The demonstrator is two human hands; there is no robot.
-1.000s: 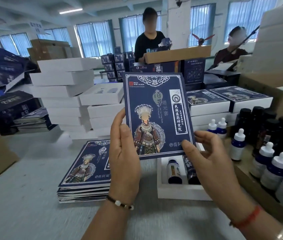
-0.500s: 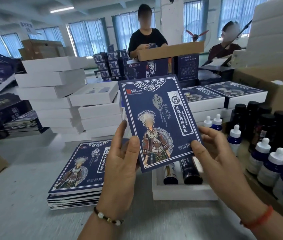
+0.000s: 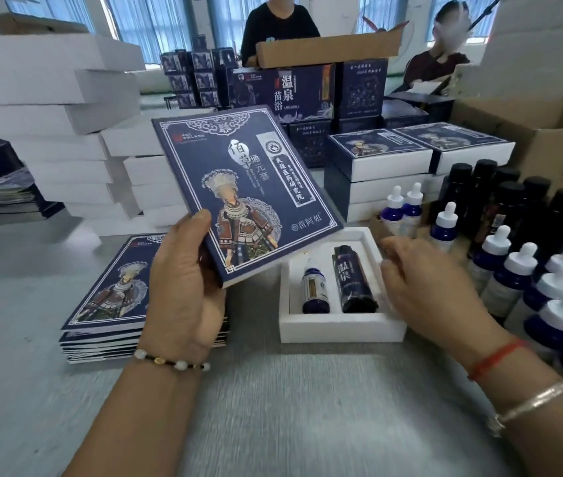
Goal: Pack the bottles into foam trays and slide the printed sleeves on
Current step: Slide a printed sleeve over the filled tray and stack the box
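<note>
While the left hand (image 3: 183,290) grips a printed sleeve (image 3: 245,194) by its lower left corner, thumb on the front face and fingers (image 3: 216,299) curled under the back, the sleeve tilts above the desk (image 3: 273,407) with its far edges free in the air. Just right of those fingers and below the sleeve's lower right corner sits the foam tray (image 3: 338,327), its near rim and left wall bare, its far left corner hidden under the sleeve. Two bottles lie side by side in the tray: a small blue dropper bottle (image 3: 314,287) on the left and a taller dark bottle (image 3: 354,280) on the right. The right hand (image 3: 424,287) hovers over the tray's right wall, its fingers (image 3: 397,246) loosely bent and blurred; it holds nothing, and whether it touches the foam cannot be told. Bare grey desk lies open between the wrists and the tray's near rim. Left of the left hand, partly under it, lies a stack of flat sleeves (image 3: 111,304). Right of the right hand stand rows of white-capped dropper bottles (image 3: 514,266) and, farther off, dark-capped bottles (image 3: 514,201). Beyond the sleeve rise stacks of white foam trays (image 3: 66,108) and finished sleeved boxes (image 3: 379,156).
</note>
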